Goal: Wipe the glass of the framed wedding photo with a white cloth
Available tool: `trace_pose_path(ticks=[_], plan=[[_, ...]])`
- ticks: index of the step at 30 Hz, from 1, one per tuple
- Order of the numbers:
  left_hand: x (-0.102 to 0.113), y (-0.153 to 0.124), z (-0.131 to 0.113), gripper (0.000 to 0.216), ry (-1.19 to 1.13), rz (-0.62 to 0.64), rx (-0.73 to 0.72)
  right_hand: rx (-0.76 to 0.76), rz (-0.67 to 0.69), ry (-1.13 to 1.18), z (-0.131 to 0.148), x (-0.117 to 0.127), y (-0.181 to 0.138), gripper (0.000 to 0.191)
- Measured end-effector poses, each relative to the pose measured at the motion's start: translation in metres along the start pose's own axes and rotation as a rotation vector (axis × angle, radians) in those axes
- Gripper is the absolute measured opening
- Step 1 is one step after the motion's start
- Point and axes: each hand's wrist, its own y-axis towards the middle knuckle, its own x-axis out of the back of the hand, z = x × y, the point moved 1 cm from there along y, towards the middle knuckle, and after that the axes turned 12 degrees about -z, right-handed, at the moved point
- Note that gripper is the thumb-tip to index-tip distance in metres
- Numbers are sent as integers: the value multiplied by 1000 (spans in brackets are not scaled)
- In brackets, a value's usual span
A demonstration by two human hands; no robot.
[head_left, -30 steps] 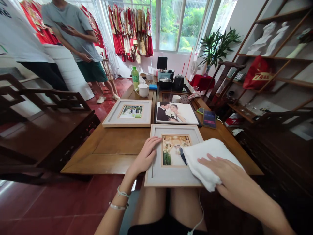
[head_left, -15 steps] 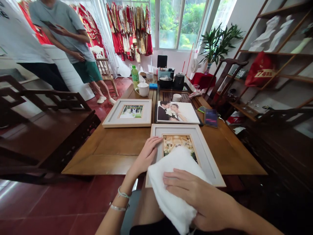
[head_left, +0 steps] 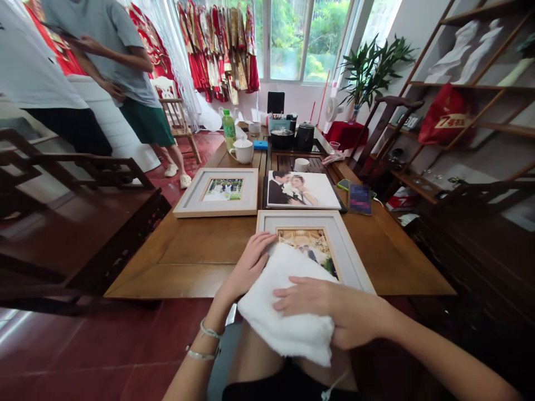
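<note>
A light wooden picture frame [head_left: 355, 250] with a pale grey mat lies face up at the near table edge, around a wedding photo [head_left: 307, 236]. My left hand [head_left: 253, 262] rests on the frame's left side, its fingers stretched out flat towards the photo. A folded white cloth [head_left: 259, 301] covers the photo's lower left part and the frame's near left corner. My right hand [head_left: 317, 301] holds this cloth down with its fingers extended over the top and the thumb by its right edge. The frame's near side is hidden under cloth and hand.
On the wooden table [head_left: 200, 245] lie a second framed photo [head_left: 192, 195], a couple's photo print [head_left: 326, 192] and a phone [head_left: 359, 199]. A white mug [head_left: 242, 151], green bottle [head_left: 228, 131] and black kettle [head_left: 305, 136] stand behind. Two people [head_left: 112, 61] are at left.
My right hand has slid the cloth left and slightly up, turning it, and more of the photo shows. My left hand keeps its place. The people at left have shifted slightly.
</note>
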Motion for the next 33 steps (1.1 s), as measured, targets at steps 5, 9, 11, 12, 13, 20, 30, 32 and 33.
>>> trace_pose_path(ticks=[5,9,11,12,13,20,30,32,33], plan=[[0,-1,-2,43,2,16,7,-161,-79,-178,-25,28,-14,61],[1,0,-5,46,10,20,-5,-261,-316,-429,-59,39,-20,62],[2,0,-6,48,21,29,-6,-268,-417,-515,-72,39,-13,64],[2,0,-6,49,23,35,-8,-258,-446,-537,-76,38,-7,66],[2,0,-6,50,24,40,-12,-241,-460,-547,-79,38,1,68],[2,1,-3,52,39,26,-54,-68,-323,-475,-86,35,68,71],[2,0,-5,54,-1,31,-12,-329,-311,-720,-84,48,1,79],[2,0,-5,53,-10,30,-15,-400,-350,-790,-88,58,-25,80],[2,0,-5,53,-13,29,-16,-423,-378,-808,-90,64,-37,79]])
